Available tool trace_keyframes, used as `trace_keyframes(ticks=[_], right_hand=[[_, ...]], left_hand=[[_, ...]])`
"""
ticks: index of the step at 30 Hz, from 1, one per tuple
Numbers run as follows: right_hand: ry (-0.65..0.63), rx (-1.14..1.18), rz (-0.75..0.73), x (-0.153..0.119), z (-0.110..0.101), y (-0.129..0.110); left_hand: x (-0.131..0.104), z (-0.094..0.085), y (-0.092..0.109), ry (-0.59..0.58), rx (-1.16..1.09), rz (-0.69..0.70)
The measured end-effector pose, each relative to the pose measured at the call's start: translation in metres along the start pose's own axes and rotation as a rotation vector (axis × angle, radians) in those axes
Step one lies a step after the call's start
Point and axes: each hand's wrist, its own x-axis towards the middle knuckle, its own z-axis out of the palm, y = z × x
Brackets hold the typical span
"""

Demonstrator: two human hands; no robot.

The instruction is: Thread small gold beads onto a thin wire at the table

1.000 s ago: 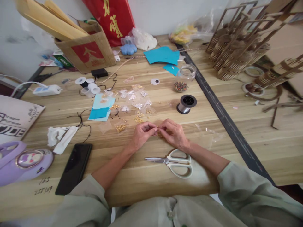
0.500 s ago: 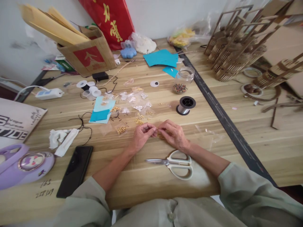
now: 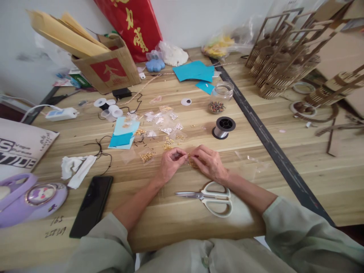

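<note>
My left hand [image 3: 171,162] and my right hand [image 3: 209,161] meet above the table, fingertips pinched close together. Between them shows a small gold-coloured beaded piece [image 3: 190,162], held by both; its details are too fine to make out. Just beyond the fingers lie little heaps of gold beads [image 3: 168,141], and a clear bag of gold beads [image 3: 146,157] is to the left. Below my right wrist rest scissors [image 3: 217,198] with cream handles, blades pointing left. A black spool of fine clear line [image 3: 221,131] stands beyond my right hand.
Small bags of silvery pieces [image 3: 160,120] lie mid-table, near blue sheets [image 3: 122,138]. A jar of mixed beads [image 3: 216,107] is farther back. To the left are a phone [image 3: 91,206] and a purple device [image 3: 45,201]. Bamboo baskets [image 3: 273,85] crowd the back right.
The view has shifted very slightly. Both hands keep nearly the same pinch, and a bit more of the gold beaded piece shows between the fingertips.
</note>
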Motion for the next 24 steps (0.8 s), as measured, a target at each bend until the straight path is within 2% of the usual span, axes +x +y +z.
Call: trace_keyframes(ticks=[6,18,24], right_hand=[[0.030,-0.077,0.020,0.0001,-0.0022,-0.0025],[0.047,-0.060,0.049,-0.0001,-0.0016,-0.0036],[0.045,0.081,0.029,0.0010,-0.0012,-0.0015]], left_hand=[[0.0004,-0.0010,0.0019,0.030,-0.023,-0.033],[0.0002,-0.0015,0.0012,0.013,-0.015,-0.023],[-0.0007,-0.0016,0.0003,-0.023,0.012,-0.005]])
